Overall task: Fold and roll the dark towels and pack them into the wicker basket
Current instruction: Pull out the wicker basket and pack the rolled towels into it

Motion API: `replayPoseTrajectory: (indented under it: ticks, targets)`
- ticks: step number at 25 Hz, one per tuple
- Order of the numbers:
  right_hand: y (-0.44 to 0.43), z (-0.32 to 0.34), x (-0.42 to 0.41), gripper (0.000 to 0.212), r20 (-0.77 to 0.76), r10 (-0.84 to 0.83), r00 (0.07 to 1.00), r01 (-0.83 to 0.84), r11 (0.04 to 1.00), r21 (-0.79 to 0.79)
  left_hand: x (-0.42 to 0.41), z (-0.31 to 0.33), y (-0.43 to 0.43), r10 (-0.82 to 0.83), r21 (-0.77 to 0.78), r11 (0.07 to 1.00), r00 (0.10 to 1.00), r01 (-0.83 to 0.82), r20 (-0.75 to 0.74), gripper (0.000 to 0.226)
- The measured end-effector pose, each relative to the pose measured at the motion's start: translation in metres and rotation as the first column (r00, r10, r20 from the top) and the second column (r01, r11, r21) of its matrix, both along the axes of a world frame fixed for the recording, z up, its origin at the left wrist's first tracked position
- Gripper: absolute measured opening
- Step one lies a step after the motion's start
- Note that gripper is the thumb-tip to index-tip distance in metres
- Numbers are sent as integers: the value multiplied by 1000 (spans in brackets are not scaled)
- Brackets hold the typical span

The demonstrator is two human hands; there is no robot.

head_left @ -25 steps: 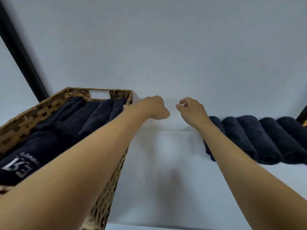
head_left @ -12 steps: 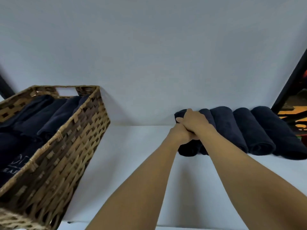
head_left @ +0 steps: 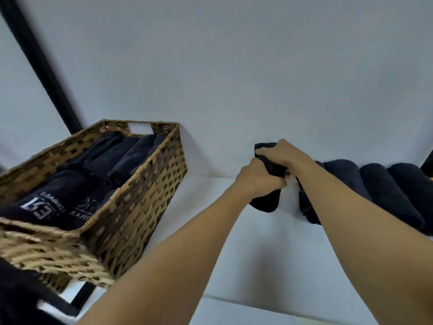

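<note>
I am seeing the flat white tabletop point(head_left: 269, 242) carrying a brown woven wicker basket point(head_left: 145, 202) sitting at nine o'clock, and a row of rolled dark navy towels point(head_left: 386, 191) lying at three o'clock.

The wicker basket point(head_left: 145, 198) stands at the left on the table point(head_left: 269, 254), with packed towels point(head_left: 121, 158) side by side inside it. At the right, a row of rolled towels point(head_left: 384, 191) lies along the far edge against the wall point(head_left: 234, 78). Between basket and row, just left of the row, the left hand point(head_left: 257, 181), nearer, and the right hand point(head_left: 281, 153), farther, grip the held roll point(head_left: 266, 204).
</note>
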State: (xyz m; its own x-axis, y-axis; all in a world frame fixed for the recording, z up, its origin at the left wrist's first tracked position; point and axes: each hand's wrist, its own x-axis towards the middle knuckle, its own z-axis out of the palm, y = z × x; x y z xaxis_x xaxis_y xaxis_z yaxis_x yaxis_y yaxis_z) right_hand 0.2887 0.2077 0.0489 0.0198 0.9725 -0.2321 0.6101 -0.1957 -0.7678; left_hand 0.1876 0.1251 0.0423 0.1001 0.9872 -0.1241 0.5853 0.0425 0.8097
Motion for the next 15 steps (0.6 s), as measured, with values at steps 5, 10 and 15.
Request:
replayPoseTrajectory:
  ticks: [5, 10, 15]
  targets:
    - [-24, 61, -77, 23, 64, 139, 988, -147, 981, 128, -69, 48, -36, 73, 106, 992, 997, -72, -3, 29]
    - [-63, 106, -176, 14, -49, 246, 968, -228, 945, 234, -158, 87, -79, 213, 311, 934, 973, -177, -86, 39]
    - [-95, 118, -278, 23, -95, 366, 926, -329, 903, 277, -270, 105, -125, 297, 318, 914, 949, -251, -107, 50]
